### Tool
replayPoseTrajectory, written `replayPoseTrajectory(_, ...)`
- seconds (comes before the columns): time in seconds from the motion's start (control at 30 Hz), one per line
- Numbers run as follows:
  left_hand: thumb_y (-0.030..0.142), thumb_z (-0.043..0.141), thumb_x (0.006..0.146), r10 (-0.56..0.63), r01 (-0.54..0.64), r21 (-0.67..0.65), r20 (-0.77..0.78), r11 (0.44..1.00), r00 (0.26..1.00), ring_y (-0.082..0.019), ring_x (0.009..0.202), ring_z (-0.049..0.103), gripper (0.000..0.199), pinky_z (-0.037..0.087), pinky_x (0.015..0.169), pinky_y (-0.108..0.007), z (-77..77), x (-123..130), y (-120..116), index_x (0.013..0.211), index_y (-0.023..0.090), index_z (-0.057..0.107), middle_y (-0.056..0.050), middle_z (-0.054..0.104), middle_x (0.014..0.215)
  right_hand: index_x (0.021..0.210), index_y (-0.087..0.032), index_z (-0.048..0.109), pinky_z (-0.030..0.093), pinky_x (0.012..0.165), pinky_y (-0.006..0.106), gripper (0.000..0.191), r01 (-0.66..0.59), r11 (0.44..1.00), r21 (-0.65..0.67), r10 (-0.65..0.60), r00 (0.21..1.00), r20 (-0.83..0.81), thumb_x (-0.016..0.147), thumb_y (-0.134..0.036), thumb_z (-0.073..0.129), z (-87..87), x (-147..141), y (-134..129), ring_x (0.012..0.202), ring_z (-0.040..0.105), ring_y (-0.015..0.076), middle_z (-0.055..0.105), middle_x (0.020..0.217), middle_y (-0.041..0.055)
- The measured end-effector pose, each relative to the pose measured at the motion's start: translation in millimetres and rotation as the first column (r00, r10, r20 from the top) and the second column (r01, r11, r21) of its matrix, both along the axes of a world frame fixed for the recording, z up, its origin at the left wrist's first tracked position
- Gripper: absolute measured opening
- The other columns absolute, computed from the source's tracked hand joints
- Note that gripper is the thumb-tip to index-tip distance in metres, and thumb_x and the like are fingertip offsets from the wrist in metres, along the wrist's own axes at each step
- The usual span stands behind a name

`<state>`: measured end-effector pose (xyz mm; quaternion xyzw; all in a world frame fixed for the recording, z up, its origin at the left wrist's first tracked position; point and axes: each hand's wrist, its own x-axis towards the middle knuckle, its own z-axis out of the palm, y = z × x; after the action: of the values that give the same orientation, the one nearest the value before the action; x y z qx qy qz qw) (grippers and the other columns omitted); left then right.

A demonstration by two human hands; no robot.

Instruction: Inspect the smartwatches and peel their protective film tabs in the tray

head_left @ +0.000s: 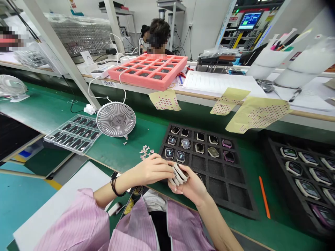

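A small stack of white-edged smartwatch bodies [179, 175] is gripped between both hands, over the near left part of a black foam tray [218, 186]. My right hand [193, 185] cups the stack from below and the right, fingers curled round it. From the left, my left hand [156, 169] presses its closed-together fingers against the stack; its fingertips are partly hidden. In the tray's far pockets lie several smartwatches [200, 148], some with lit screens, two with purple cases. Several nearer pockets hold nothing.
Small loose pieces [144, 152] lie left of the tray, near a desk fan [116, 119] and a clear tray of dark parts [74, 134]. An orange stick [264, 197] separates the foam tray from another watch tray [284, 181]. A pink foam tray [167, 83] sits on the shelf; people sit beyond.
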<state>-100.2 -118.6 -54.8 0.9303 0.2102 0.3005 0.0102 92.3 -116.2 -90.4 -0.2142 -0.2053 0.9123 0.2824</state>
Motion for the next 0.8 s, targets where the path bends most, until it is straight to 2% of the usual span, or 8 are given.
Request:
replayPoseTrajectory(0.3,0.021,0.046,0.096,-0.063,0.056,-0.175,-0.037,0.983,0.997,-0.015,0.097,0.063,0.023,0.042,0.086,-0.028,-8.9,-1,3,0.109,0.024,0.064,-0.006,0.072,0.102,0.111,-0.018,0.055,0.021,0.035,0.021,0.039,-0.052,0.998,0.027,0.052,0.999,0.008,0.080,-0.042,0.058,-4.4,2,1,0.042,0.053,0.0140,0.057,0.059,-0.0030)
replayPoseTrajectory(0.43,0.018,0.045,0.096,-0.094,0.090,-0.208,-0.010,0.974,0.996,-0.015,0.096,0.063,0.022,0.043,0.082,-0.027,-5.5,2,2,0.107,0.022,0.063,-0.007,0.071,0.101,0.110,-0.018,0.054,0.023,0.037,0.021,0.039,-0.085,0.994,0.067,0.083,0.996,0.027,0.081,-0.043,0.058,-4.7,6,2,0.043,0.055,0.0146,0.059,0.058,-0.0023)
replayPoseTrajectory(0.6,0.029,0.050,0.094,-0.045,0.042,-0.287,-0.003,0.957,0.999,-0.015,0.086,0.062,0.018,0.045,0.081,-0.027,-2.7,3,1,0.098,0.020,0.065,-0.008,0.068,0.092,0.104,-0.018,0.053,0.024,0.037,0.021,0.032,-0.173,0.980,0.102,0.169,0.985,0.044,0.083,-0.042,0.058,-6.8,12,0,0.045,0.058,0.0151,0.062,0.064,0.0002)
replayPoseTrajectory(0.7,0.039,0.052,0.091,-0.026,0.048,-0.378,0.063,0.924,0.998,-0.016,0.089,0.061,0.024,0.046,0.082,-0.027,-4.5,4,3,0.090,0.017,0.062,-0.009,0.066,0.092,0.099,-0.018,0.052,0.024,0.036,0.020,0.029,-0.182,0.975,0.130,0.178,0.983,0.038,0.084,-0.042,0.058,-7.2,13,-2,0.046,0.058,0.0146,0.063,0.069,0.0009)
replayPoseTrajectory(0.8,0.043,0.057,0.088,-0.019,0.074,-0.513,0.111,0.855,0.994,-0.017,0.091,0.060,0.026,0.046,0.081,-0.026,-5.2,4,4,0.084,0.017,0.058,-0.008,0.064,0.094,0.099,-0.019,0.051,0.025,0.037,0.019,0.027,-0.153,0.971,0.181,0.136,0.985,0.106,0.086,-0.041,0.057,-6.0,12,-6,0.046,0.058,0.0129,0.062,0.069,-0.0004)
